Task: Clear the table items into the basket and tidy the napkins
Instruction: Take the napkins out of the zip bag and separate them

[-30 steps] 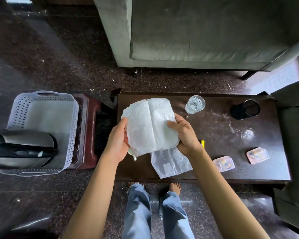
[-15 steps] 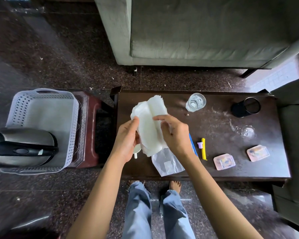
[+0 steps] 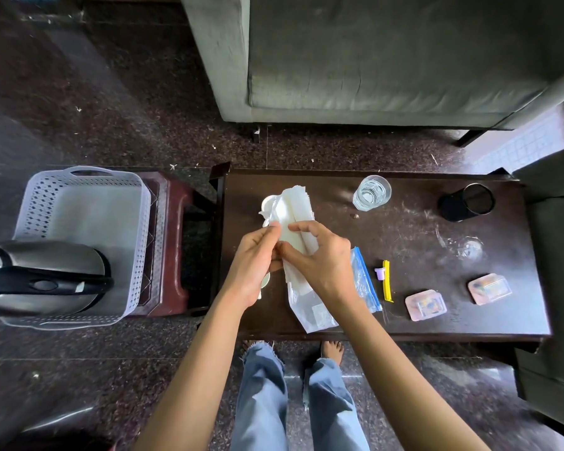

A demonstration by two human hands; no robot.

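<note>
Close to the front edge of the dark wooden coffee table [image 3: 411,229], a clear plastic zip bag with a blue seal strip [image 3: 316,312] is laid flat. Just above it, a folded stack of white paper napkins [image 3: 295,206] is gripped from both sides. Its left edge is pinched by the left hand [image 3: 256,260] between thumb and curled fingers, and the right hand [image 3: 324,260] is arched over it with the fingertips pressed on top. Whether the stack's lower end is inside the bag mouth cannot be told. A white round thing [image 3: 267,203] is mostly hidden beneath.

The clearing is judged barely begun. Only a stainless steel kettle with a black handle [image 3: 43,278] is seen in the white perforated plastic basket [image 3: 85,177], which is set on a reddish-brown stool [image 3: 173,242] to the left.

Left on the table are:
- a yellow clip [image 3: 386,281]
- a small purple cap [image 3: 379,272]
- two pink plastic cases [image 3: 425,305]
- a clear drinking glass [image 3: 371,192]
- a black mesh cup [image 3: 468,202]

The cases are placed near the front edge, the glass and cup near the far one, and bare tabletop is left between. A gap is kept between table and basket. The basket's near half is filled by the kettle, and its far half is open. Beyond a strip of floor, a grey upholstered sofa [image 3: 372,60] is seen.
</note>
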